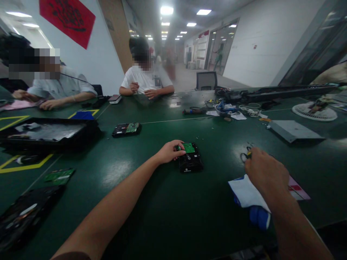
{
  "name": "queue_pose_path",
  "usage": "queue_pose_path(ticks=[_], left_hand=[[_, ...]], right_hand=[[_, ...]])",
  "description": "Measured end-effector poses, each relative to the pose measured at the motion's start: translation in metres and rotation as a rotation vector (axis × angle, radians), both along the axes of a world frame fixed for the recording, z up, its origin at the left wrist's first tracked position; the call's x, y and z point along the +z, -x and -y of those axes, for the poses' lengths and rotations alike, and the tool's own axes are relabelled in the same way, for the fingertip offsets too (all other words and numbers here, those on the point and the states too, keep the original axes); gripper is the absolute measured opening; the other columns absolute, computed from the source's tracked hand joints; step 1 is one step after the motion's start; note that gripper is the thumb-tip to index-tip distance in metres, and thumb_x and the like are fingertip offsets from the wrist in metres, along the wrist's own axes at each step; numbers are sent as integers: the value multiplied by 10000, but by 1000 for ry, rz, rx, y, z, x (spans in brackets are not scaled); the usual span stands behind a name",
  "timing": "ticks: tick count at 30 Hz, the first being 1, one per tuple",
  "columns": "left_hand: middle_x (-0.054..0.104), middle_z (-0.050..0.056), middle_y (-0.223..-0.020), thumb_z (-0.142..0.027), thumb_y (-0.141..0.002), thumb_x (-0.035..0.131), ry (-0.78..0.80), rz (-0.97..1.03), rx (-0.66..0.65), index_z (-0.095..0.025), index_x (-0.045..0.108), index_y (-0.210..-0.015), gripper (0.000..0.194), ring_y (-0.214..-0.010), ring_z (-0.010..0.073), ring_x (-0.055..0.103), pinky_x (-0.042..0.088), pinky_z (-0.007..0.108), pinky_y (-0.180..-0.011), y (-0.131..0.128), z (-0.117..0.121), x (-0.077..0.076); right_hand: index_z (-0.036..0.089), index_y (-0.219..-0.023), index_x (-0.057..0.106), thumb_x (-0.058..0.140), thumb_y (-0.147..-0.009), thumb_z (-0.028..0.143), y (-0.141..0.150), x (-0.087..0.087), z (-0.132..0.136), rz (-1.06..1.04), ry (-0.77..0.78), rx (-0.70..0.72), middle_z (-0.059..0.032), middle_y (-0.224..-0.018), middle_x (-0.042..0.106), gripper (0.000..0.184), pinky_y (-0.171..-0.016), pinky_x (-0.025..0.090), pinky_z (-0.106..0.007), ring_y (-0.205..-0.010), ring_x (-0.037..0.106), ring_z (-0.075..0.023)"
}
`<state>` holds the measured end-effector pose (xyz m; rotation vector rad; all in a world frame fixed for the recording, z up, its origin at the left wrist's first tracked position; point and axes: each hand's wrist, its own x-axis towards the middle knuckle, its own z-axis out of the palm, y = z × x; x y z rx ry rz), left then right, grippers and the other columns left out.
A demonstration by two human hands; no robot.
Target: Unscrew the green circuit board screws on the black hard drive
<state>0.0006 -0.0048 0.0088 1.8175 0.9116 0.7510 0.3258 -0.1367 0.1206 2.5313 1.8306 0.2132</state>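
Observation:
A black hard drive (192, 161) with a green circuit board (188, 147) on top lies on the dark green table (151, 202) in front of me. My left hand (170, 151) grips the drive's left edge, fingers curled over it. To the right, my right hand (264, 169) is seen from behind, closed around a small tool with a yellow-green handle (248, 154) beside a dark looped piece (243, 156). The fingertips of that hand are hidden. Under my right wrist lie a white sheet (245, 191) and a blue object (258, 216).
A second hard drive (127, 129) lies farther back left. A black tray (46, 133), a loose green board (59, 176) and another dark device (24, 216) are at left. A grey metal box (294, 130), cables (230, 108) and a fan grille (314, 111) sit right. Two people sit across the table.

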Motion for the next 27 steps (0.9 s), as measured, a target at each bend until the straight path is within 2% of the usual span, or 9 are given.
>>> queue_pose_path(ticks=[5,8,10,12,15,18,20,22,27], left_hand=[[510,157,-1541,-353,-910,764,-1,-23,8,-154,670,-1050,261,-617,32,601,529,204,-516,0,1,2],[511,152,-1541,-345,-913,761,-5,-23,10,-155,664,-1046,250,-598,21,590,526,199,-510,1,1,2],[507,150,-1542,-337,-912,762,-4,-16,1,-156,664,-1044,245,-601,24,599,529,202,-507,1,0,1],[505,150,-1543,-333,-909,765,-2,-6,-8,-155,664,-1035,239,-603,25,601,534,205,-512,1,-1,0],[504,151,-1547,-344,-906,770,5,-9,-5,-152,666,-1030,251,-612,22,597,533,197,-517,1,-1,1],[501,151,-1549,-358,-901,773,18,8,-5,-150,665,-1033,269,-617,21,595,534,196,-524,1,1,2],[496,157,-1550,-361,-894,779,23,24,-8,-148,667,-1030,277,-618,26,600,538,206,-529,1,1,3],[496,167,-1545,-365,-887,786,23,25,-6,-145,672,-1026,285,-622,33,605,540,215,-530,0,2,4],[501,169,-1542,-357,-886,783,22,20,-13,-147,668,-1028,278,-627,43,611,538,225,-532,0,0,3]], right_hand=[[170,-1069,622,394,-996,288,-48,-10,8,-81,144,-173,-205,-977,719,267,-679,476,-430,-929,730,-382],[181,-1060,623,400,-998,319,-56,-6,6,-86,146,-169,-199,-969,726,270,-663,472,-421,-911,731,-380],[177,-1047,628,401,-1006,350,-52,3,3,-34,59,-160,-204,-990,727,288,-654,463,-418,-910,725,-380],[166,-1052,640,382,-1013,329,-42,13,-8,18,-22,-72,-195,-1016,727,307,-654,454,-414,-897,717,-365],[174,-1094,670,505,-966,276,-15,18,-47,-13,-87,221,-151,-1059,749,232,-712,464,-368,-923,711,-304],[198,-1060,714,603,-929,236,17,2,-104,-179,44,459,-89,-1047,775,176,-800,483,-307,-937,724,-237],[189,-1028,741,668,-931,275,36,-17,-139,-273,171,422,-91,-1019,781,149,-789,492,-277,-887,738,-212],[161,-1027,755,720,-916,314,49,-38,-166,-286,183,374,-116,-992,783,192,-778,501,-278,-886,744,-224],[156,-1121,763,680,-950,337,53,-75,-195,-315,159,283,-138,-1087,784,263,-842,508,-278,-1013,738,-238]])
